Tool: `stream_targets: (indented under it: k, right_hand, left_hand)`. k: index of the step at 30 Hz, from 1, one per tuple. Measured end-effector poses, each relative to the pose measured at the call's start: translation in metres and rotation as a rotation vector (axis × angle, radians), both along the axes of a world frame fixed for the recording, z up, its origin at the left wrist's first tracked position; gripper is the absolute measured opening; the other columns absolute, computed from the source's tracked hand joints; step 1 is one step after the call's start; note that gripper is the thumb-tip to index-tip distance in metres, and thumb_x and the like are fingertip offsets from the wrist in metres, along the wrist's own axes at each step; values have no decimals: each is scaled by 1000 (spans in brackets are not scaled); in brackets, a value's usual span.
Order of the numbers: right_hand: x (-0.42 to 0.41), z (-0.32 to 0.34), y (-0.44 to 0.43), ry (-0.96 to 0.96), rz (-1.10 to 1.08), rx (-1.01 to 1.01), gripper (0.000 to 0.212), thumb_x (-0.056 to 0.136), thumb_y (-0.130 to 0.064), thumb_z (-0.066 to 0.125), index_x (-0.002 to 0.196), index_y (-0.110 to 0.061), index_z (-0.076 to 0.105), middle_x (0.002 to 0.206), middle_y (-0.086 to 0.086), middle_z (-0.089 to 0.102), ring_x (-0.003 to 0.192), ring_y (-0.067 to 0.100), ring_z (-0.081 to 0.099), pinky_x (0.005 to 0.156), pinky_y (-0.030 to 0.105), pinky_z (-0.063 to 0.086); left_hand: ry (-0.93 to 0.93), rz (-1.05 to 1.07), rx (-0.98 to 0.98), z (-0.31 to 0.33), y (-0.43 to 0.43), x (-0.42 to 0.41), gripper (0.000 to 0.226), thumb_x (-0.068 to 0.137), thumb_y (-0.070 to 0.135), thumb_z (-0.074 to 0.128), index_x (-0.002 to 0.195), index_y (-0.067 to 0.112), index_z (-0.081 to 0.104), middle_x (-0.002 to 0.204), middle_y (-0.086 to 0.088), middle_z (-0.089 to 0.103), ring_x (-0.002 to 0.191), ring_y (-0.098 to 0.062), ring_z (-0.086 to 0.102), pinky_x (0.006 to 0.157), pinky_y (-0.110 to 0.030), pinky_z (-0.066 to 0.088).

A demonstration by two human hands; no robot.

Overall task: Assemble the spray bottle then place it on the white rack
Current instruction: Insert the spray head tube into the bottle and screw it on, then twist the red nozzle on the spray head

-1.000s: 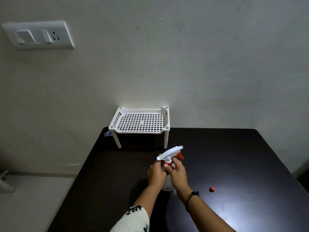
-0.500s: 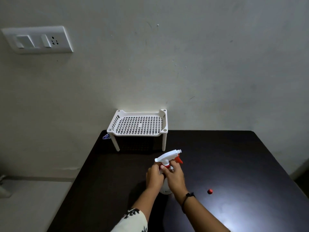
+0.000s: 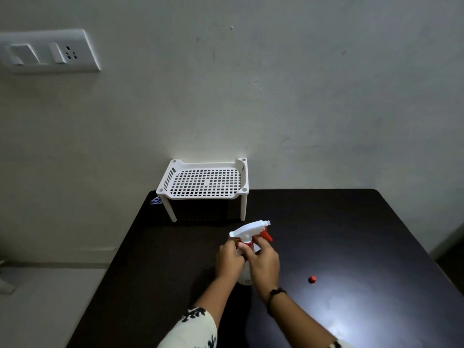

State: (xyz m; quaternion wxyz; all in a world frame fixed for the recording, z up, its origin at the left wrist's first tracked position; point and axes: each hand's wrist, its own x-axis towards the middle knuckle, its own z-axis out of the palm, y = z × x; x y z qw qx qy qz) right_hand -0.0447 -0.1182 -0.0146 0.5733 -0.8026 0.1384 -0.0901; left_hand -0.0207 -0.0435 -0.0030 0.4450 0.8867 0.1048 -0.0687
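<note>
The spray bottle stands upright on the dark table (image 3: 351, 234); its pale body (image 3: 244, 278) shows only between and below my hands. The white trigger head (image 3: 249, 228) with a red trigger sits on top, nozzle pointing right. My left hand (image 3: 227, 261) wraps the bottle's upper body from the left. My right hand (image 3: 265, 259) grips the red collar at the neck from the right. The white perforated rack (image 3: 204, 182) stands on four legs at the table's back edge against the wall, nothing on it.
A small red cap-like piece (image 3: 312, 279) lies on the table right of the bottle. A blue sticker (image 3: 156, 200) marks the table's back-left corner. A switch and socket plate (image 3: 47, 51) is on the wall at upper left. The floor drops away left of the table.
Both hands stay on the bottle's neck; my right fingers have shifted around the collar. The view has tipped slightly, so the whole scene sits a bit differently in frame.
</note>
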Motion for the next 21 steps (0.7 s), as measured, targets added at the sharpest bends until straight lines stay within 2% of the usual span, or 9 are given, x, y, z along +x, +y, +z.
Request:
stream_targets:
  k: [3,5,10,13,15,16,17,19,21]
  right_hand:
    - [-20,-19,-50,44,148,-284,32,85,-34,60,114,-24,63,102,-9,61,102,11,57,88,28,48]
    - [-28,-38,-88,137,124,-541,37,87,-21,58,124,-19,56,121,1,58,116,18,53,98,30,43]
    - [-26,-74,-135,467,277,-783,48,95,-7,33,141,-18,34,156,7,22,140,25,25,115,34,27]
    - [-32,-89,-138,494,328,-857,43,93,-2,32,133,-8,44,148,10,38,134,24,36,110,30,34]
    - [-37,-83,-135,489,346,-899,35,80,-6,41,96,-15,71,106,4,69,101,12,63,84,16,49]
    - [-40,-74,-132,525,335,-992,32,72,-11,45,76,-21,75,83,-4,72,81,5,66,70,10,50]
    - [-41,-72,-132,532,335,-1083,28,71,-10,48,71,-19,75,78,-3,71,77,6,67,68,12,50]
    - [-28,-70,-130,498,311,-991,23,82,1,46,88,-4,68,98,14,69,97,27,65,78,28,49]
    - [-15,-44,-127,412,219,-697,16,85,-3,52,84,-5,67,100,16,71,98,29,64,68,23,44]
  left_hand:
    - [6,-20,-61,-1,0,2,42,75,14,73,112,0,60,118,-17,66,111,-30,61,90,-33,49]
    - [18,-32,-77,-2,1,4,48,71,12,77,113,-1,58,120,-17,64,114,-30,59,92,-33,47]
    - [-6,-25,-77,-9,1,7,50,70,10,77,114,-2,58,121,-19,64,114,-32,58,93,-35,47]
    - [-13,-37,-84,-12,0,8,49,69,9,78,114,-1,59,120,-19,64,114,-31,59,94,-37,47]
    - [-15,-41,-80,-12,-1,7,49,69,9,78,114,-1,60,120,-18,64,114,-31,59,94,-37,48]
    - [-16,-40,-81,-12,0,7,49,70,9,78,114,-1,60,120,-18,64,114,-31,59,94,-38,48]
    - [-17,-38,-82,-12,0,7,48,70,9,78,113,-1,60,120,-18,64,114,-31,59,94,-38,48]
    - [-18,-39,-80,-11,0,7,47,70,8,77,113,-1,60,120,-19,64,114,-31,59,94,-38,47]
    - [-17,-46,-78,-11,0,7,45,71,8,77,112,-1,60,119,-18,65,113,-31,59,92,-37,47]
